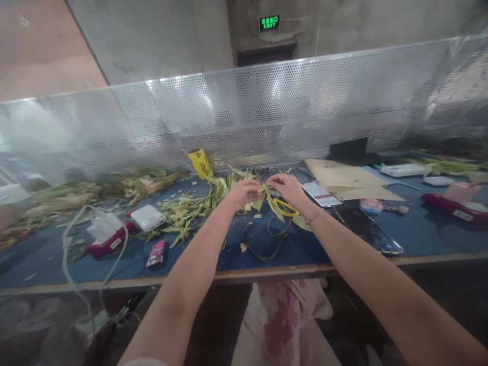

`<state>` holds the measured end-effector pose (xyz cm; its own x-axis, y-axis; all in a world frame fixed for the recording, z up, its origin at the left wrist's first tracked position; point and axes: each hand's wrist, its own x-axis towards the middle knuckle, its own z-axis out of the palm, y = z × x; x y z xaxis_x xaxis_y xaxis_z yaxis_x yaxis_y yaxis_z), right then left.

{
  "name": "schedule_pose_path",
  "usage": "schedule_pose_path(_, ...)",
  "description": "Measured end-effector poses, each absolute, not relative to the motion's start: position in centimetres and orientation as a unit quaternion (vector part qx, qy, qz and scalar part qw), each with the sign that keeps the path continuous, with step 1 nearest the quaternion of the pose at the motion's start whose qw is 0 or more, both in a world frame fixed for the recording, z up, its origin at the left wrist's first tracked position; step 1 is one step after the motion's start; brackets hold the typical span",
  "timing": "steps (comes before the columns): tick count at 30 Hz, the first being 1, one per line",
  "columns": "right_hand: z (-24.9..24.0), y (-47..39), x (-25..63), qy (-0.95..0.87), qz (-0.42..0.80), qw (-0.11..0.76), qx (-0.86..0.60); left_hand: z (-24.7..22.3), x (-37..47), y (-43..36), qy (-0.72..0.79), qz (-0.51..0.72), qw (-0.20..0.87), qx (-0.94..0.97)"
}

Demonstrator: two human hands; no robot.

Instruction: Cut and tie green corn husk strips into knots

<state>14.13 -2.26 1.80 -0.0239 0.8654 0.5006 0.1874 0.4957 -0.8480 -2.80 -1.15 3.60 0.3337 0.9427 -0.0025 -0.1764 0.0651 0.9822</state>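
Between my two hands, above the middle of the blue table (229,256), is a pale green leafy sprig (277,207) with a tuft at its top. My left hand (246,193) pinches it from the left, fingers closed. From the right, the fingertips of my right hand (286,186) are closed at the same tuft. Just below my right hand lies a yellow loop (286,208), which looks like a scissor handle. A heap of long green leaves (218,189) lies behind and left of my left hand. Smaller tufted sprigs (183,214) spread farther left.
A phone (322,194), a dark tablet (366,231) and brown paper (346,178) lie on the right. Leftward are a white charger (148,218), a pink packet (156,253), a purple socket block (109,243) and cables. A yellow box (200,163) leans against the perforated metal screen (251,107).
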Motion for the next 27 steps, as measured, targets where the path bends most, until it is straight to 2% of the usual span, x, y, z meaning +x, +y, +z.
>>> schedule_pose_path(4,1.6,-2.0,14.1,-0.645,0.324,0.575,-0.384,3.5,-3.2,-1.0,0.351,0.418,0.649,0.53)
schedule_pose_path(20,0.8,-1.1,14.2,-0.625,0.374,0.597,-0.336,3.0,-2.6,-1.0,0.302,0.497,0.535,0.612)
schedule_pose_path(27,0.9,-1.0,14.0,-0.532,0.496,0.611,-0.312,2.5,-2.4,-0.5,0.291,0.524,0.519,0.61)
